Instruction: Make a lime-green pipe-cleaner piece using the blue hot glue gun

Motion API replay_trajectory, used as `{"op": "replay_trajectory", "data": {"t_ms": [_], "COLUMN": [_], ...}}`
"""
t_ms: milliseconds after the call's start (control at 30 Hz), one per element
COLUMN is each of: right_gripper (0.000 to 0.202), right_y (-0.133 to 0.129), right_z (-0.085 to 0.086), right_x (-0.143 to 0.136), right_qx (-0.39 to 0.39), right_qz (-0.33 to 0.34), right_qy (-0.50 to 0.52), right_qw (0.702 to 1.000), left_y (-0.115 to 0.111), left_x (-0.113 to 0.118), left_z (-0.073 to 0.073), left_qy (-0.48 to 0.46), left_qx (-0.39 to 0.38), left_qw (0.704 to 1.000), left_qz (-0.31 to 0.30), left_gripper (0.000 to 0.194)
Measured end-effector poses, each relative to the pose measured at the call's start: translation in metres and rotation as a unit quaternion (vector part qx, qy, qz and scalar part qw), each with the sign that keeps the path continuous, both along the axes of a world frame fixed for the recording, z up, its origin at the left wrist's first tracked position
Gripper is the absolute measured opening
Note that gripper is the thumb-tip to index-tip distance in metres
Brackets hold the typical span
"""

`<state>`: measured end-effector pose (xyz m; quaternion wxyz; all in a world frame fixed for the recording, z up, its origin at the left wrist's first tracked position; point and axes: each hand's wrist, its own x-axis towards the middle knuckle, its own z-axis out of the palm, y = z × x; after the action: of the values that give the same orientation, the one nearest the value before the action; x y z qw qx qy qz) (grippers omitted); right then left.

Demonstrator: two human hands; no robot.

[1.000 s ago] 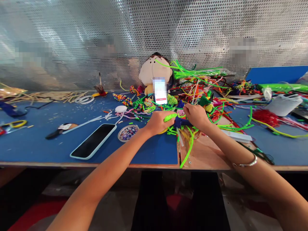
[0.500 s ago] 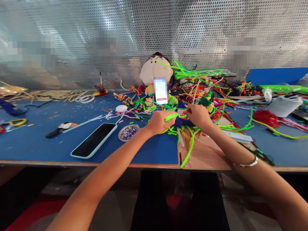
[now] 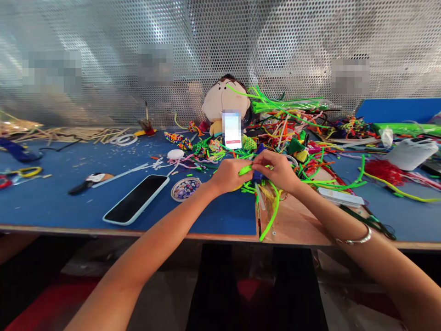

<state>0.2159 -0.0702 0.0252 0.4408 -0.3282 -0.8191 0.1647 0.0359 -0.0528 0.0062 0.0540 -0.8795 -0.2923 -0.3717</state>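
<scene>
A bright green piece of bent or coiled pipe cleaner [image 3: 245, 170] is gripped in my left hand [image 3: 227, 176], its far side hidden by the fingers. My right hand [image 3: 277, 170] meets it at the piece's right end, thumb and fingertips pinched together. What sits between those fingertips is too small to make out. Loose green pipe cleaners lie under and around both hands, and a longer green one [image 3: 274, 214] hangs over the bare wood. Something dark blue shows just behind my fingers, partly covered.
A phone [image 3: 136, 201] lies flat at left beside a round dish of beads [image 3: 185, 189]. A lit phone [image 3: 232, 131] leans against a plush doll [image 3: 225, 99]. Scissors [image 3: 25, 172] lie far left. Tangled pipe cleaners [image 3: 285, 122] heap along the back right, before a perforated metal panel [image 3: 292, 41].
My right hand has moved left, bringing its pinched fingers against the green piece and my left fingertips. My left hand keeps hold of the green piece. The view has shifted slightly.
</scene>
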Motion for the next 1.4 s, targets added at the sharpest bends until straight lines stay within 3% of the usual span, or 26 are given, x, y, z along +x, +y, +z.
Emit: {"op": "replay_trajectory", "data": {"t_ms": [133, 267, 500, 600, 1033, 1400], "right_gripper": [0.009, 0.006, 0.014, 0.018, 0.019, 0.022], "right_y": [0.004, 0.003, 0.002, 0.003, -0.005, -0.012], "right_z": [-0.003, -0.004, -0.011, -0.014, -0.006, -0.003], "right_x": [0.001, 0.0, 0.0, 0.002, -0.003, -0.013], "right_qx": [-0.031, -0.007, 0.171, 0.201, 0.155, 0.093], "right_qz": [-0.004, -0.03, -0.078, -0.085, -0.146, -0.218], "right_qy": [0.019, 0.003, -0.08, -0.12, -0.29, -0.32], "right_qw": [0.999, 1.0, 0.979, 0.968, 0.933, 0.917], "left_y": [0.002, 0.002, 0.0, 0.0, -0.001, -0.002], "left_x": [0.0, -0.001, 0.001, 0.003, 0.003, 0.003], "left_z": [-0.002, -0.002, 0.0, -0.001, -0.001, 0.001], "left_qy": [0.003, -0.002, -0.032, -0.044, -0.037, -0.028], "left_qx": [0.01, 0.0, -0.063, -0.091, -0.094, -0.085], "left_qw": [1.0, 1.0, 0.997, 0.995, 0.995, 0.996], "left_qz": [0.001, 0.009, 0.007, 0.011, 0.019, 0.016], "left_gripper": [0.024, 0.022, 0.022, 0.025, 0.024, 0.022]}}
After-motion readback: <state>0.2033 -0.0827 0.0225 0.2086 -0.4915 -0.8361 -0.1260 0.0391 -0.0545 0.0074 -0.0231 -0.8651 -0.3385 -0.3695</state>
